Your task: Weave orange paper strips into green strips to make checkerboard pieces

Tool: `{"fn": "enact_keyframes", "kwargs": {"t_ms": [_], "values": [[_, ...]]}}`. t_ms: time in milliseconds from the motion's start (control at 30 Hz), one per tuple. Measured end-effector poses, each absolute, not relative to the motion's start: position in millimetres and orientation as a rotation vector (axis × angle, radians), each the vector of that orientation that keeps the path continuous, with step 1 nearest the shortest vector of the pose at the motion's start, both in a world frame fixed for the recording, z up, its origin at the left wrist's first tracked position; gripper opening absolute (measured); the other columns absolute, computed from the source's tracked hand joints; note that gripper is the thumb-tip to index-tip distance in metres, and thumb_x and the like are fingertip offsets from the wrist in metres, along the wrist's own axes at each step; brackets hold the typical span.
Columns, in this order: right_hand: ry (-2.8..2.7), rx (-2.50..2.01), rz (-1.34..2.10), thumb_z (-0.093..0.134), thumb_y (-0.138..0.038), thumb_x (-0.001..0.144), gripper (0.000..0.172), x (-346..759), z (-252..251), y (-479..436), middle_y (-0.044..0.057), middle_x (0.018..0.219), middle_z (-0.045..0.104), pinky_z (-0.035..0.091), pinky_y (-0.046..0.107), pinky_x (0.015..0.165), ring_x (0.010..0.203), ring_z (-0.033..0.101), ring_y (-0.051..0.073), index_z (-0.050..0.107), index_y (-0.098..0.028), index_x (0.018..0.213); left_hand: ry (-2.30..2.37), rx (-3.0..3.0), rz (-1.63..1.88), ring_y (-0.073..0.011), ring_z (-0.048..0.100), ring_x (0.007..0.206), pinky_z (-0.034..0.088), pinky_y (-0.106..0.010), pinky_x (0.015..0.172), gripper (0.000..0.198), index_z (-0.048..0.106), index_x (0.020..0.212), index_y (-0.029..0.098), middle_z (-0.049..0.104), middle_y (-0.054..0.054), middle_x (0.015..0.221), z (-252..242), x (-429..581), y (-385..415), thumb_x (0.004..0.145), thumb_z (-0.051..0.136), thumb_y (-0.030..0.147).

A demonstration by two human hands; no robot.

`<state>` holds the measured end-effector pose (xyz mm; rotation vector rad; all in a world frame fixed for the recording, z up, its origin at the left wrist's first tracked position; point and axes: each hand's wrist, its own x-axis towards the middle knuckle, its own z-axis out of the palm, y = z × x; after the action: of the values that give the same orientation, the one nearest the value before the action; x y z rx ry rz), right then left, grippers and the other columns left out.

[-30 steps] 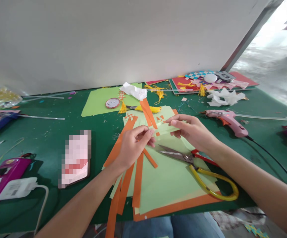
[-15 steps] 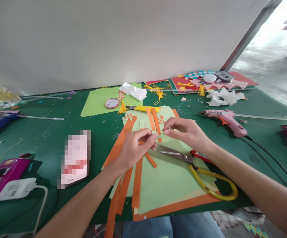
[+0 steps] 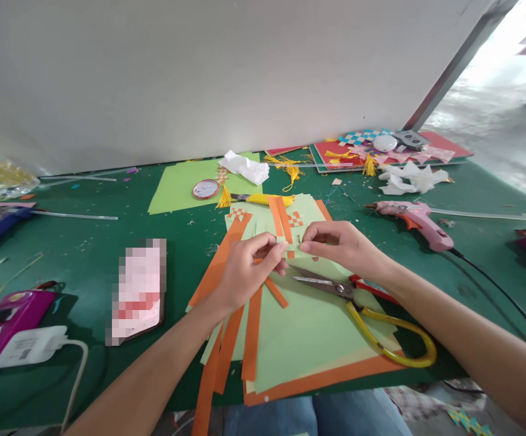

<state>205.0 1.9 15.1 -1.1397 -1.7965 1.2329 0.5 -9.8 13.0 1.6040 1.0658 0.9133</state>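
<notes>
My left hand (image 3: 250, 269) is closed, thumb and forefinger pinching a small piece of woven paper strips. Two orange paper strips (image 3: 285, 223) stick up from this piece, away from me. A pale green paper strip (image 3: 293, 247) runs across them, and my right hand (image 3: 345, 245) pinches its right end. Below both hands lie pale green paper sheets (image 3: 317, 333) with long orange strips (image 3: 252, 333) beside them. Scissors (image 3: 342, 290) with yellow handles rest partly open on the sheets, near my right wrist. A red handle (image 3: 371, 289) shows beside them, partly under my right forearm.
A yellow utility knife (image 3: 267, 198) lies beyond the hands. On the right is a pink glue gun (image 3: 419, 221) with a cord. To the left are a phone (image 3: 140, 290) and a purple power strip (image 3: 20, 315). Crumpled tissue (image 3: 247, 168) and yellow tassels (image 3: 292, 172) lie at the back.
My right hand has moved slightly right and down, and the green strip now shows stretched between both hands. The left hand has hardly moved.
</notes>
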Motion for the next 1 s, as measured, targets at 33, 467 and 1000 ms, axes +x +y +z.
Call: {"fn": "enact_keyframes", "kwargs": {"t_ms": [33,467,1000], "values": [[-1.814,-1.13,1.146,0.066,-0.046,0.081,0.027,205.2,14.4,1.9,0.002,0.079,0.062,0.046,0.028,0.065,0.071,0.057,0.015,0.062,-0.019,0.081,1.062,1.558,0.921,-0.0113,0.064,0.056,0.052,-0.022,0.059,0.03,0.054,0.068,0.018,0.063,0.002,0.062,12.9,-0.1,-8.4,0.089,0.057,0.038],[-2.056,-0.913,0.24,0.053,-0.017,0.087,0.021,204.7,1.0,-1.4,0.005,0.086,0.069,0.049,0.035,0.075,0.08,0.061,0.019,0.071,-0.025,0.095,0.945,1.128,0.779,-0.0096,0.053,0.045,0.046,-0.023,0.049,0.036,0.061,0.068,0.017,0.056,0.002,0.055,5.1,-2.2,2.2,0.086,0.059,0.048],[-1.542,-1.308,1.373,0.07,-0.047,0.075,0.033,199.6,15.0,-0.5,-0.003,0.062,0.05,0.03,0.025,0.053,0.058,0.041,0.01,0.062,-0.017,0.065,1.076,1.565,0.87,-0.0107,0.052,0.067,0.042,-0.019,0.061,0.021,0.059,0.079,0.018,0.054,0.003,0.071,13.8,1.7,-5.1,0.083,0.065,0.038]]}}
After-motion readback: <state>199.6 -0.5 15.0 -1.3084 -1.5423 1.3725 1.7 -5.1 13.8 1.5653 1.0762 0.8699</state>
